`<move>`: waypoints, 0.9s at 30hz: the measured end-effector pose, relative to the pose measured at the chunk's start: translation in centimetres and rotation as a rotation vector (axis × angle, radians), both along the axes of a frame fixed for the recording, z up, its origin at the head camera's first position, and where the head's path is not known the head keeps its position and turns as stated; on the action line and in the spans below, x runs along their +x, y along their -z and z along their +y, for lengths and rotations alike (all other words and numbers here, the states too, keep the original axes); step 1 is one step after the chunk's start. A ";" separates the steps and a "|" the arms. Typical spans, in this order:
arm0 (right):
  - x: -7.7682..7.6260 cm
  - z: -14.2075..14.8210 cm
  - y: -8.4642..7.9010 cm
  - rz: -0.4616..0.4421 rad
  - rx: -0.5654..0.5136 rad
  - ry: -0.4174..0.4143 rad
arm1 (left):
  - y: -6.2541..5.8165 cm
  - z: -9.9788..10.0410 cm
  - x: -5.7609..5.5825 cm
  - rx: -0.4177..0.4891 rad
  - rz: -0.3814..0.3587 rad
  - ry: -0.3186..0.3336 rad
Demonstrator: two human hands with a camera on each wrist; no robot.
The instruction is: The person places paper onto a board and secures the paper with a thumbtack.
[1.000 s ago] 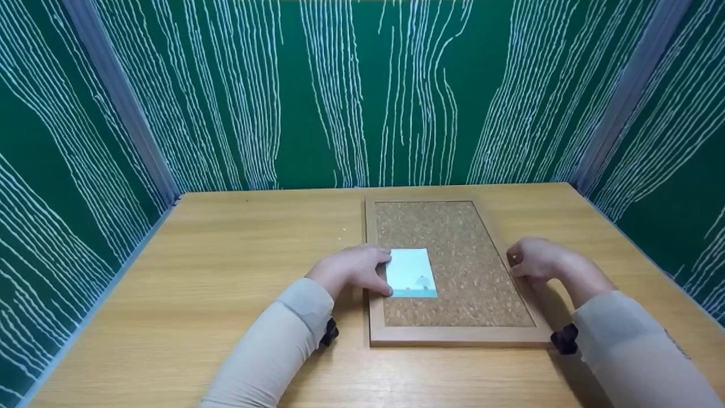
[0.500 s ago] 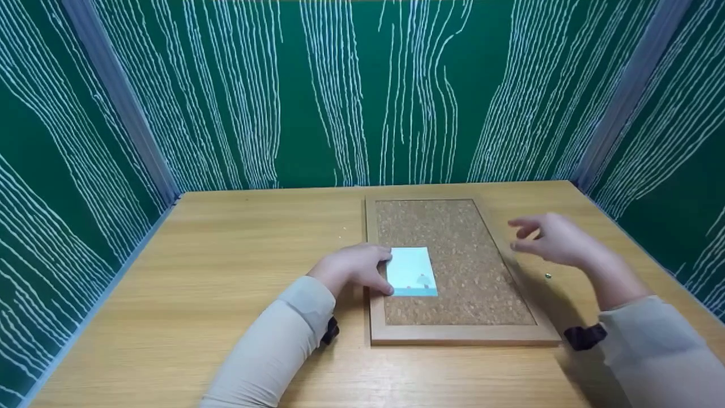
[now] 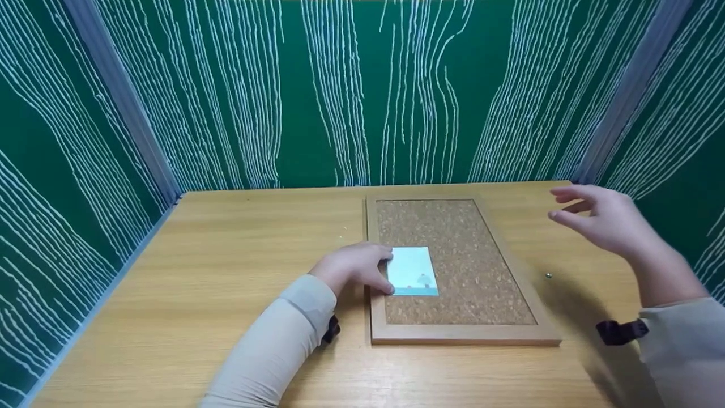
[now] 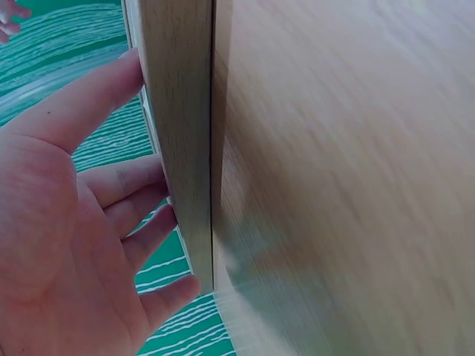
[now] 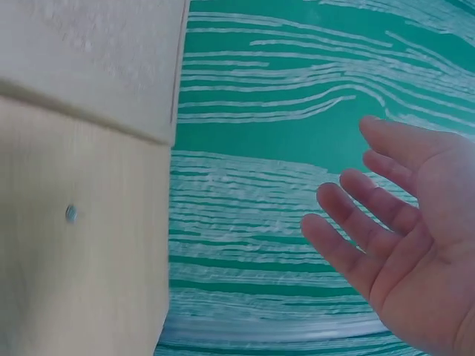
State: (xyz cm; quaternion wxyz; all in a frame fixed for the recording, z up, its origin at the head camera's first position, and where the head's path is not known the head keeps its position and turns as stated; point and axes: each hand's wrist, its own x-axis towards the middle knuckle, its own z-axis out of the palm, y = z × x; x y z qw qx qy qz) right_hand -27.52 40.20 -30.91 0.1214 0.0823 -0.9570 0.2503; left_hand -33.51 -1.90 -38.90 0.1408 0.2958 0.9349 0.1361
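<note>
A pale blue card (image 3: 412, 272) with a small tree picture lies flat on a wood-framed cork board (image 3: 464, 255). My left hand (image 3: 354, 266) reaches over the board's left frame, thumb and fingertips resting on the card's left edge. Seen from the left wrist, the fingers (image 4: 141, 182) are spread and fairly straight along the frame (image 4: 178, 133). Right of the board lies a small shiny round piece (image 3: 548, 275), too small to identify. My right hand (image 3: 609, 221) is raised beyond it, above the table's right side, fingers loosely bent and holding nothing, as the right wrist view also shows.
The wooden table (image 3: 226, 272) carries the board right of centre. Tiny pale specks (image 3: 342, 232) lie left of the board. Green walls (image 3: 317, 96) with white wavy lines enclose the back and sides. A dark device (image 3: 622, 332) is worn on the right wrist.
My right hand has lifted from the board's right edge and moved up and right, exposing the small shiny piece on the table. The left hand and the card stay in place.
</note>
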 end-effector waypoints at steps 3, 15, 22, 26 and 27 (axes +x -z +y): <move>-0.3 1.0 0.7 -0.043 -0.013 0.018 | 0.1 0.0 -0.1 -0.006 0.005 0.000; -1.5 4.6 4.2 -0.256 0.064 -0.018 | -0.2 -0.1 0.0 0.005 0.016 0.038; -2.0 4.5 5.5 -0.356 0.114 -0.096 | -0.2 0.0 0.1 0.009 -0.004 0.009; -2.3 4.4 5.9 -0.466 0.101 -0.102 | -0.1 0.1 0.0 0.003 -0.001 0.007; -2.3 4.4 5.9 -0.491 0.100 -0.097 | -0.1 0.1 0.0 0.004 0.000 0.006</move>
